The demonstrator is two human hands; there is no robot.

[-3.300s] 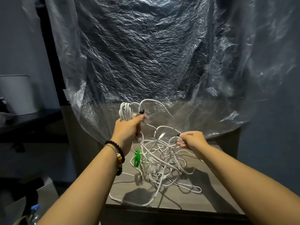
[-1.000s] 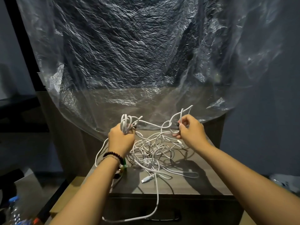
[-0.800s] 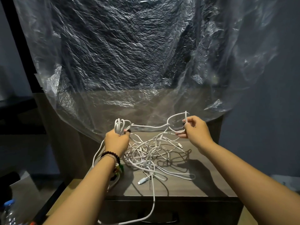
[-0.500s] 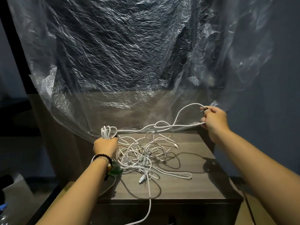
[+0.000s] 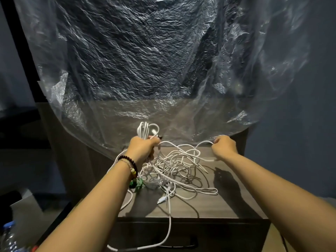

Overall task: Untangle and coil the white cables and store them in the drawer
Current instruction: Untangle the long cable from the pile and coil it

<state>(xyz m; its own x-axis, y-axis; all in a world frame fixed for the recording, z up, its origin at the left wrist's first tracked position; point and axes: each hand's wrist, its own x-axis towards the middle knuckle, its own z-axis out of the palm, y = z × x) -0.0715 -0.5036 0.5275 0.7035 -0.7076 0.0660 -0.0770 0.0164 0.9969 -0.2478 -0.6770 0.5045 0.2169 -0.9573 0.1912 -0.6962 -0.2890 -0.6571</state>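
A tangle of white cables (image 5: 174,168) lies on the dark wooden cabinet top (image 5: 227,206). My left hand (image 5: 142,148) grips a coiled bundle of white cable (image 5: 145,129) that sticks up above the fist. My right hand (image 5: 223,145) pinches a single strand (image 5: 203,142) that arches from the tangle toward it at the cabinet's back right. One cable end hangs over the front edge and loops across the drawer front (image 5: 181,239), which is closed. A green clip (image 5: 138,184) lies under my left wrist.
A crinkled clear plastic sheet (image 5: 145,70) hangs over the back of the cabinet top. A plastic bottle (image 5: 9,235) and a box stand on the floor at lower left. A dark wall is to the right.
My right hand has come back in from the far right, letting the pulled strand slacken into an arch. My left hand with the coil has risen and shifted right toward the tangle.
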